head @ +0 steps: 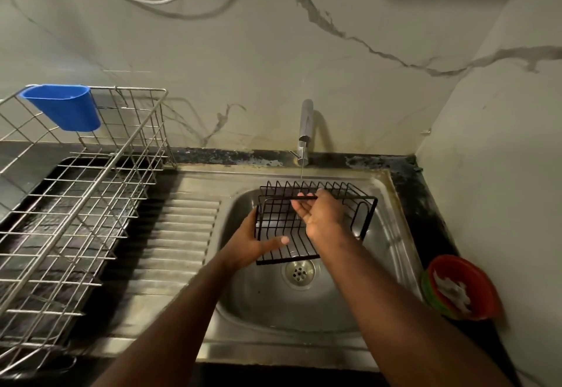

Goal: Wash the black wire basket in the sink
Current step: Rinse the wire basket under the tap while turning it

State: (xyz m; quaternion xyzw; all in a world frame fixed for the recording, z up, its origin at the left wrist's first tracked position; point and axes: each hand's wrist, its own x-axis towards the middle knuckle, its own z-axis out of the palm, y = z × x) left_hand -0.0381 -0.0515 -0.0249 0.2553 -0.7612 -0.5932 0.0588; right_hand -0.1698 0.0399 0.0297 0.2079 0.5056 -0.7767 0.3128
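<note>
The black wire basket hangs tilted over the steel sink, above the drain. My left hand grips its near left corner, thumb lying across the wires. My right hand reaches inside the basket, palm up, fingertips curled on a top bar. A thin stream of water falls from the tap onto the basket's far edge.
A ribbed draining board lies left of the basin. Further left stands a metal dish rack with a blue plastic cup hung on its rim. A red bowl with white stuff in it sits on the right counter by the wall.
</note>
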